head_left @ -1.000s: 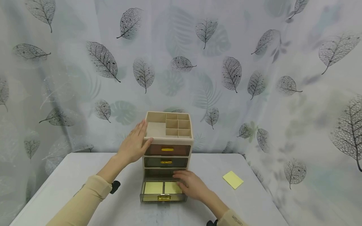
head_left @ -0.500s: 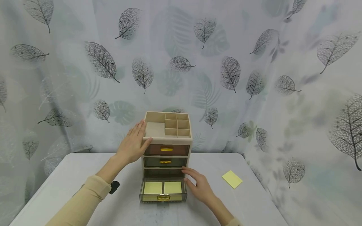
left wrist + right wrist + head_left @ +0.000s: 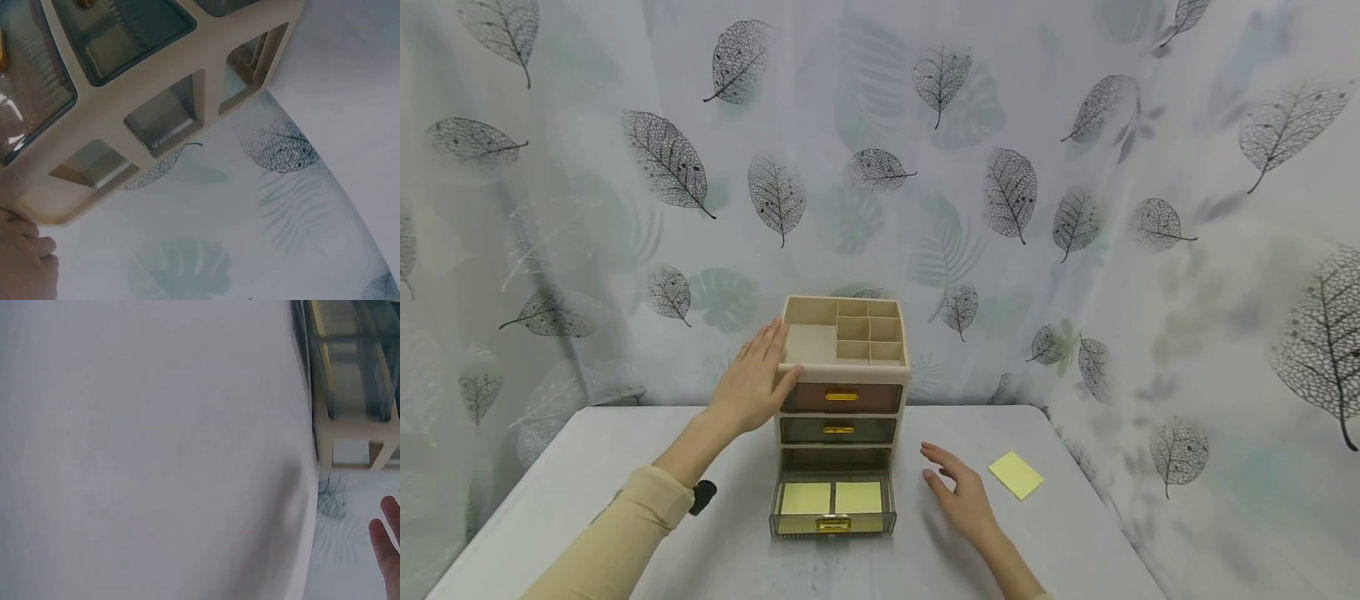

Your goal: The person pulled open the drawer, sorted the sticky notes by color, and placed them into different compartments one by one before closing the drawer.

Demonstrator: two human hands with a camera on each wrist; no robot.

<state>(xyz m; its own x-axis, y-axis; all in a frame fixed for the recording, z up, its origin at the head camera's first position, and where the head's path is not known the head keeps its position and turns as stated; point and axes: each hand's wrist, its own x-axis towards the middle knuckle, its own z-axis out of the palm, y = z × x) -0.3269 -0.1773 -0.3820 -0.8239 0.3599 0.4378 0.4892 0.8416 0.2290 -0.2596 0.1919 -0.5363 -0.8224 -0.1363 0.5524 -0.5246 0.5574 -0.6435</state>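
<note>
A beige desk organizer stands on the white table, with open compartments on top and three tinted drawers below. Its bottom drawer is pulled out and holds two yellow sticky note pads side by side. My left hand rests against the organizer's upper left side, fingers straight along the edge and thumb at the front corner. In the left wrist view, knuckles show by the frame's corner. To the right of the drawer, my right hand hovers with relaxed fingers, holding nothing.
A yellow sticky note pad lies on the table, right of the right hand. Behind the table hangs a leaf-patterned curtain. The two upper drawers, with gold handles, are closed.
My right hand has left the pulled-out drawer and moved right, away from the organizer. The left hand stays at the organizer's side, and the drawer has not moved.
</note>
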